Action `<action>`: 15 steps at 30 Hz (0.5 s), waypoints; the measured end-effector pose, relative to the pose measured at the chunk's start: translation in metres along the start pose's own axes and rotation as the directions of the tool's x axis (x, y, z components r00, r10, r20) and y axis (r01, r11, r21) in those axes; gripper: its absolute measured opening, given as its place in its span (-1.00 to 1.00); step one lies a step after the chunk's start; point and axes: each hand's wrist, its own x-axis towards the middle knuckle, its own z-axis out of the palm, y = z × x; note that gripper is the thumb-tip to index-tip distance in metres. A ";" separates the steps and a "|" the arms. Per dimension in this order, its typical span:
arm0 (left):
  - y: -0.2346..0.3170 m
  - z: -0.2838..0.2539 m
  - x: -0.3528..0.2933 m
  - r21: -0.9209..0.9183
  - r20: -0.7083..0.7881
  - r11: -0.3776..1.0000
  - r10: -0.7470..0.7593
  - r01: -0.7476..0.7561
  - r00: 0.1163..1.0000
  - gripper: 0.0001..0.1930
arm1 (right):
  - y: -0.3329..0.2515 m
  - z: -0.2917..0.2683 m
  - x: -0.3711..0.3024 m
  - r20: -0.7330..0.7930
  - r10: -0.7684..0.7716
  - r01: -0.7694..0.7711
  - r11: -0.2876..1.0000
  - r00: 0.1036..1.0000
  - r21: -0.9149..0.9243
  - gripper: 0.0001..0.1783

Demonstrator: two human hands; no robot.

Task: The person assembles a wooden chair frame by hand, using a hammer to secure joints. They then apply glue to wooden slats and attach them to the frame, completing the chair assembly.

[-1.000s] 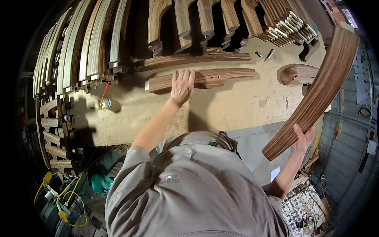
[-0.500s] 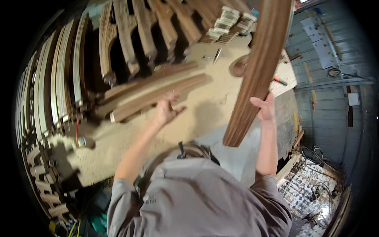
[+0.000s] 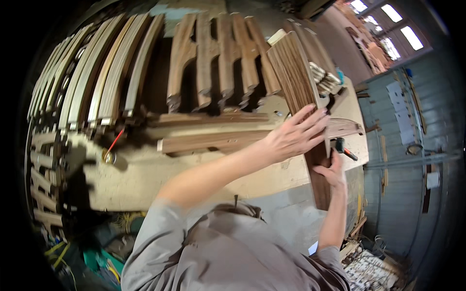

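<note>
A long brown wooden board [image 3: 292, 72] stands tilted in front of me, its far end raised above the workbench [image 3: 131, 182]. My right hand [image 3: 334, 173] grips the board's right edge near its lower end, thumb across the face. Across the middle of the board lies my left hand [image 3: 302, 133], fingers stretched out and flat against the wood. Just right of my hands is a hammer [image 3: 338, 144] with a black head and an orange-marked handle. A curved wooden piece [image 3: 344, 127] lies behind the board, partly hidden by it.
Several shaped wooden legs [image 3: 208, 68] stand in a row at the back, with curved slats [image 3: 104, 72] stacked to their left. A long wooden rail [image 3: 208, 141] lies along the bench. A small can [image 3: 108, 156] with a red stick stands at left. A metal wall [image 3: 412, 131] rises at right.
My left hand has moved right and up from over the bench onto the board. The board now leans the other way, its far end shifted left. My view has turned.
</note>
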 end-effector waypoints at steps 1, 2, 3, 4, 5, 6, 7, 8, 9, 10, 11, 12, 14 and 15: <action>0.000 0.004 0.002 0.048 0.022 0.999 -0.016 0.015 1.000 -0.55 | -0.009 -0.006 0.003 0.054 0.014 -0.003 0.980 0.998 -0.201 -0.39; 0.000 0.002 0.004 0.143 0.040 0.990 -0.028 0.022 0.999 -0.57 | -0.022 -0.014 0.003 0.108 0.046 0.002 0.914 0.993 -0.405 -0.40; 0.003 0.004 0.002 0.128 0.169 0.990 -0.080 0.059 0.982 -0.59 | -0.039 -0.016 0.000 0.112 0.106 -0.052 0.912 0.988 -0.408 -0.43; 0.006 0.006 -0.004 0.121 0.295 0.988 -0.126 0.094 0.947 -0.62 | -0.055 -0.016 0.000 0.114 0.157 -0.098 0.907 0.981 -0.410 -0.45; 0.008 0.011 -0.008 0.008 0.384 0.978 -0.195 0.208 0.902 -0.64 | -0.069 -0.019 -0.001 0.124 0.090 -0.013 0.854 0.988 -0.519 -0.46; 0.007 0.024 -0.012 -0.097 0.469 0.944 -0.235 0.314 0.851 -0.65 | -0.079 -0.024 -0.001 0.128 0.015 0.068 0.784 0.992 -0.617 -0.47; 0.009 0.033 -0.016 -0.188 0.553 0.888 -0.258 0.420 0.792 -0.66 | -0.096 -0.024 0.000 0.112 -0.034 0.106 0.664 0.993 -0.740 -0.48; 0.011 0.041 -0.026 -0.246 0.466 0.857 -0.305 0.453 0.831 -0.66 | -0.106 -0.026 0.004 0.116 -0.235 0.240 0.612 0.965 -0.754 -0.49; 0.010 0.049 -0.034 -0.305 0.368 0.826 -0.357 0.474 0.859 -0.65 | -0.116 -0.028 0.010 0.121 -0.432 0.361 0.532 0.894 -0.765 -0.50; 0.007 0.052 -0.034 -0.381 0.268 0.795 -0.394 0.472 0.879 -0.63 | -0.129 -0.035 0.007 0.091 -0.556 0.379 0.430 0.826 -0.819 -0.57; 0.007 0.055 -0.032 -0.458 0.188 0.758 -0.428 0.464 0.884 -0.53 | -0.138 -0.041 0.001 0.076 -0.671 0.383 0.323 0.738 -0.865 -0.64; 0.005 0.051 -0.032 -0.497 0.160 0.717 -0.478 0.489 0.864 -0.51 | -0.122 -0.048 -0.012 -0.327 -0.606 0.174 0.621 0.725 -0.765 -0.62; 0.001 0.049 -0.028 -0.591 0.116 0.629 -0.553 0.505 0.825 -0.47 | -0.074 -0.056 -0.029 -0.788 -0.231 -0.008 0.958 0.570 -0.286 -0.51; -0.002 0.047 -0.027 -0.598 0.103 0.615 -0.577 0.514 0.810 -0.47 | -0.058 -0.052 -0.028 -0.863 -0.046 0.044 0.999 0.502 -0.027 -0.43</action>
